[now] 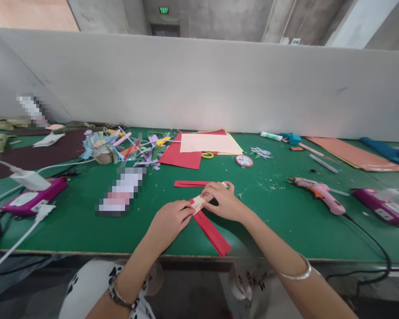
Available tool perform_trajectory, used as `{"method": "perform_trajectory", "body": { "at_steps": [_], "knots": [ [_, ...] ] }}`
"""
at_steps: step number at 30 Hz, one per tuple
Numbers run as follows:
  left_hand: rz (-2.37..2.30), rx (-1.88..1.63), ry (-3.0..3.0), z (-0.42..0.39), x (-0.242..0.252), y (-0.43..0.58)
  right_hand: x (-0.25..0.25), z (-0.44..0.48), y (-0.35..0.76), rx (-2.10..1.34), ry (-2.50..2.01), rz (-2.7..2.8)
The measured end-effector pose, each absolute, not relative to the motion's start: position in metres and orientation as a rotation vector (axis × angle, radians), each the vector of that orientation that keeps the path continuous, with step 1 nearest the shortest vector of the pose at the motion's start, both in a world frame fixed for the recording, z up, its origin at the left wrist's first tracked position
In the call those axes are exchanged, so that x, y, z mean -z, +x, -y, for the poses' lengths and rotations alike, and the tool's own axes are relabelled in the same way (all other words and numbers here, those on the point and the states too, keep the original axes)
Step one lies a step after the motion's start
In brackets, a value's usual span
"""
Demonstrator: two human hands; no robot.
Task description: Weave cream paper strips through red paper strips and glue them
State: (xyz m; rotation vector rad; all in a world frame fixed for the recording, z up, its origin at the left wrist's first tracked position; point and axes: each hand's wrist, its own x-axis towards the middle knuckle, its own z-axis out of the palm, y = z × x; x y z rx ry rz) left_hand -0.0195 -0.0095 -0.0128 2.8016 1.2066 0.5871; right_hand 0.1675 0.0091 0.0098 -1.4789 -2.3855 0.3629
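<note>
Red paper strips point(212, 232) and cream paper strips point(197, 203) cross each other in a small woven piece just above the green table. My left hand point(173, 219) pinches the left edge of this weave, thumb and fingers together. From the right, my right hand point(223, 201) has its fingers curled over the cream strips and covers their far end. The red strips run down toward the table's front edge. Behind the weave lies another red paper strip point(189, 183), its right end partly hidden by my right hand.
Red and pale paper sheets point(182, 157) lie at the back, with yellow-handled scissors point(207, 155). A pink glue gun point(322, 195) and a purple power strip point(382, 206) are on the right. Paper scraps point(148, 155) and another purple power strip point(36, 197) are on the left.
</note>
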Motion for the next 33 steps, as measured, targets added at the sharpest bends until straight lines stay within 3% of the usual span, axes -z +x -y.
{"method": "perform_trajectory", "body": {
  "at_steps": [13, 33],
  "knots": [
    [-0.960, -0.569, 2.803, 0.002, 0.010, -0.037, -0.013, 0.001, 0.165, -0.197, -1.528, 2.446],
    [-1.262, -0.431, 2.651, 0.007, 0.006, -0.017, -0.002, 0.004, 0.162, -0.047, -1.634, 2.318]
  ]
}}
